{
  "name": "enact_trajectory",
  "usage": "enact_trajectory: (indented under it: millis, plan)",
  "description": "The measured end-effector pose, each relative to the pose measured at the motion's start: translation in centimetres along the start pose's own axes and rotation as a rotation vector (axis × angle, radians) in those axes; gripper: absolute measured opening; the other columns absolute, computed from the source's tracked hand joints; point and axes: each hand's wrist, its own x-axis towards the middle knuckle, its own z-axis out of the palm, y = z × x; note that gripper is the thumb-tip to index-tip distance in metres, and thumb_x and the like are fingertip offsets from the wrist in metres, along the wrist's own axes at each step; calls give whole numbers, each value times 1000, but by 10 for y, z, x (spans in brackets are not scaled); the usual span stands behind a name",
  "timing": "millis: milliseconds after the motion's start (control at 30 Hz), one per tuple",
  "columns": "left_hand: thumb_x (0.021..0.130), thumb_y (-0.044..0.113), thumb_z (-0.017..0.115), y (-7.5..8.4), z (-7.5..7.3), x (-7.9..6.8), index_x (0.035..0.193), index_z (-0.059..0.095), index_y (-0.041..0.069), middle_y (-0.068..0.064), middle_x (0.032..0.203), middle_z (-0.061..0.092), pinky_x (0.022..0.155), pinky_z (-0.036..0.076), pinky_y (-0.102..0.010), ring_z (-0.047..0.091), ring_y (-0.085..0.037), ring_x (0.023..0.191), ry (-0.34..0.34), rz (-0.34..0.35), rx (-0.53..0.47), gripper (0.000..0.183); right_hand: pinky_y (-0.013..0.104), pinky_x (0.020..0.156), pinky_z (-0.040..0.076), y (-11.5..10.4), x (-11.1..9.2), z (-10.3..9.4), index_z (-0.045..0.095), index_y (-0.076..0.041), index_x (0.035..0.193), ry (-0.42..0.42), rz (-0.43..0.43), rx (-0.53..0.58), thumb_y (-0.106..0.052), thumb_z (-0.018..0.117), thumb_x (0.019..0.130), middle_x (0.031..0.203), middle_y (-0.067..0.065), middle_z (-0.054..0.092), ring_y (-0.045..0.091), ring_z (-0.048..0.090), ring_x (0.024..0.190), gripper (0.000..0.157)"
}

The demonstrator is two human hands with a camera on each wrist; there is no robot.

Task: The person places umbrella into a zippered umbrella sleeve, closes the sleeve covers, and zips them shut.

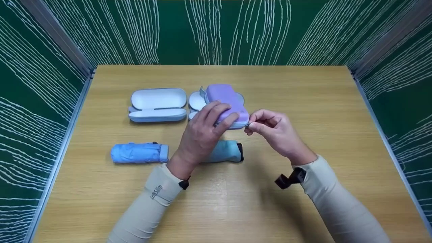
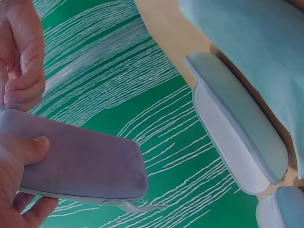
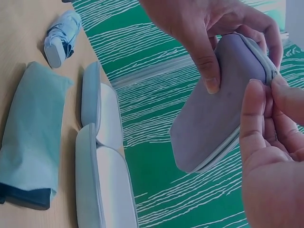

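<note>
A purple zip case (image 1: 224, 96) is raised over the table, tilted, with a pale zip running round its edge. My left hand (image 1: 202, 130) grips it from the near left side, thumb on one broad face and fingers behind, as the right wrist view shows. At the case's near right corner, my right hand (image 1: 275, 131) pinches the small zip pull between thumb and forefinger; the pull itself is mostly covered by the fingertips. The zip looks closed along the edge that shows in the right wrist view. A fabric loop (image 2: 135, 206) dangles from the case's other end.
Behind the left hand lies an open light blue glasses case (image 1: 158, 101). A second open glasses case (image 1: 196, 100) is partly hidden by the purple case. Nearer me are a blue folded umbrella (image 1: 136, 153) and a teal cloth-covered bundle with a black end (image 1: 225, 152). Green walls surround the table.
</note>
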Motion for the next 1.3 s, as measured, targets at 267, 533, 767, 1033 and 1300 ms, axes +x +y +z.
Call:
enact_trajectory:
  millis: [267, 533, 767, 1033, 1300]
  plan:
    - [99, 8, 70, -2, -3, -1, 136, 43, 20, -11, 130, 58, 108, 47, -39, 56, -31, 124, 16, -9, -33, 47, 30, 81, 58, 0, 4, -1, 62, 9, 96, -31, 46, 100, 0, 67, 98, 92, 10, 66, 17, 66, 82, 10]
    - [94, 7, 75, -4, -6, -4, 134, 41, 21, -9, 129, 57, 108, 47, -38, 56, -30, 123, 41, -21, -115, 54, 30, 81, 56, 2, 7, -7, 60, 11, 97, -40, 55, 136, -2, 66, 100, 91, 9, 64, 18, 64, 83, 14]
    - [94, 5, 76, -3, -10, -4, 133, 42, 18, -10, 131, 54, 111, 44, -37, 55, -30, 126, 37, 9, -226, 54, 28, 80, 56, 3, 9, -12, 64, 2, 95, 5, 71, 165, 6, 58, 101, 91, 10, 65, 18, 64, 84, 10]
    - [92, 4, 77, -1, -14, -3, 131, 42, 18, -10, 132, 53, 111, 44, -37, 55, -30, 124, 49, 32, -283, 55, 27, 81, 56, 9, 10, -21, 66, 2, 97, 17, 41, 237, 2, 63, 100, 91, 9, 66, 17, 65, 84, 5]
    - [91, 1, 77, -4, -17, -4, 133, 40, 18, -9, 134, 51, 111, 44, -36, 54, -30, 127, 35, 22, -331, 58, 27, 81, 56, 9, 8, -23, 66, -1, 97, 27, 44, 238, 1, 63, 101, 94, 9, 64, 18, 65, 86, 5]
